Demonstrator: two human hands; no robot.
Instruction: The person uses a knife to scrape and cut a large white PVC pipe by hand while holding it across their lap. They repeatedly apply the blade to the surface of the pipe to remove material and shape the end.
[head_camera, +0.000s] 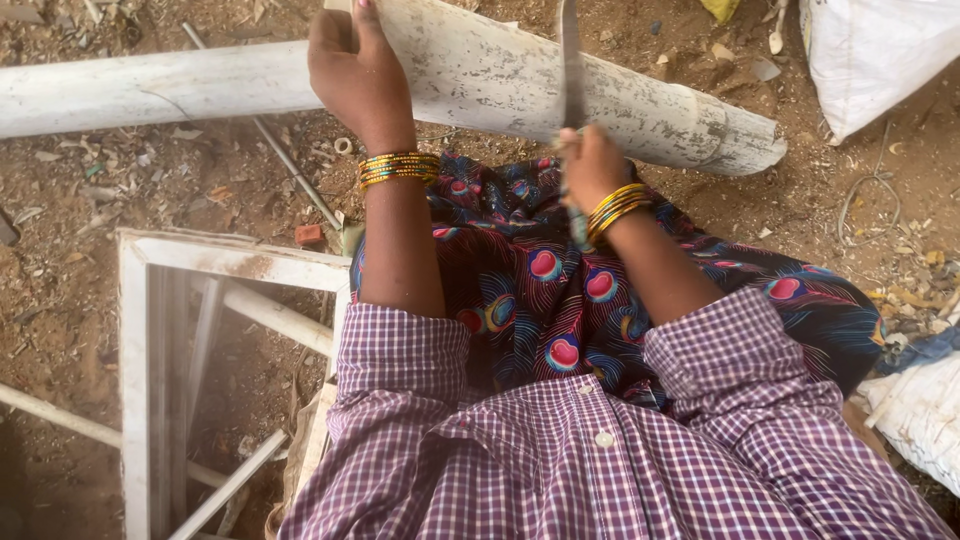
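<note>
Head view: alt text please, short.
Seen from above, a person's left hand steadies a worn white pipe while the right hand holds a long blade upright against it. Gold bangles on both wrists, checked shirt, dirt ground.

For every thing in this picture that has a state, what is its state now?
White pipe: lying on the ground, dirty, steadied at the top.
Blade: upright against the pipe.
Left hand: gripping the pipe's edge.
Right hand: closed on the blade's handle.
White frame: lying flat on the soil.
</note>
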